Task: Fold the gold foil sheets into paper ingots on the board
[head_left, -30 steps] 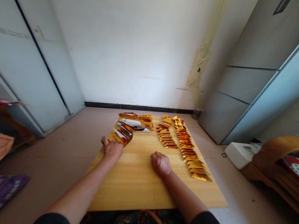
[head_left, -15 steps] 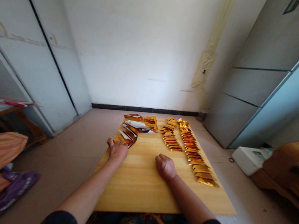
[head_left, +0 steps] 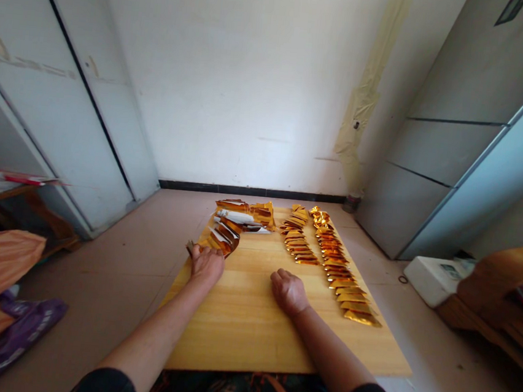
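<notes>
My left hand is at the left edge of the wooden board, its fingers closed on the near end of a fanned pile of gold foil paper. White undersides show between some of the sheets. My right hand rests on the board as a loose fist, and nothing sticks out of it. To its right are two rows of folded gold foil pieces, a shorter inner row and a longer outer row, overlapping like shingles.
The pale wooden board lies in front of my lap. A rolled white piece lies among the foil at the back left. Beyond are a white wall, a grey fridge, a white box, and orange and purple bags.
Almost nothing differs. My left fingers have shifted very slightly on the foil paper, and the view has moved a touch. My right hand stays in place.
</notes>
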Tool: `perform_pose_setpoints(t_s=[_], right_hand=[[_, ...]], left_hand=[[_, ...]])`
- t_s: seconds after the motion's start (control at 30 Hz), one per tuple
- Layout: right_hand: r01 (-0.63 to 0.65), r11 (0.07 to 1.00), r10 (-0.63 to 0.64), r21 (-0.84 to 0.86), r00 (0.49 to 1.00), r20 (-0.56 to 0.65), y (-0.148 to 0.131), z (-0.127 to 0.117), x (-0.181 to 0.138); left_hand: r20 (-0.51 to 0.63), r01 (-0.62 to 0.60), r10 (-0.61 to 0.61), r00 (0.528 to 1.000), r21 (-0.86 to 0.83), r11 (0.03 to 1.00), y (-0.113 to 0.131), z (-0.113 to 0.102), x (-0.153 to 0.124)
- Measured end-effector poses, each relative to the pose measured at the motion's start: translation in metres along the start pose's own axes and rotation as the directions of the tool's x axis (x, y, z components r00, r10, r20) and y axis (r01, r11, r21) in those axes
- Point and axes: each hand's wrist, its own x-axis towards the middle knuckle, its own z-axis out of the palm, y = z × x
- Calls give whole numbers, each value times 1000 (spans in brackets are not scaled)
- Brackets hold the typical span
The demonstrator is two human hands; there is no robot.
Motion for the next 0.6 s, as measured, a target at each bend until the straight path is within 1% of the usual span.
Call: perform_pose_setpoints(t_s=[0.17, 0.27, 0.37, 0.5, 0.6], right_hand=[[2, 1000, -2, 18, 1000, -4, 0, -3, 0], [6, 1000, -6, 20, 1000, -6, 0, -2, 0], [8, 1000, -7, 17, 1000, -6, 1, 0, -1], [3, 1000, -3, 10, 1000, -4, 1, 1, -1], [4, 1000, -4, 15, 1000, -1, 1, -1, -1]], left_hand=[[-22, -48, 48, 999, 2, 999, -5, 0, -1], [-53, -45, 45, 998, 3, 999, -5, 1, -1], [-51, -45, 45, 998, -3, 999, -3, -1, -1], [-22, -82, 83, 996, 8, 997, -3, -5, -2], [-33, -93, 94, 995, 31, 995, -5, -8, -5]])
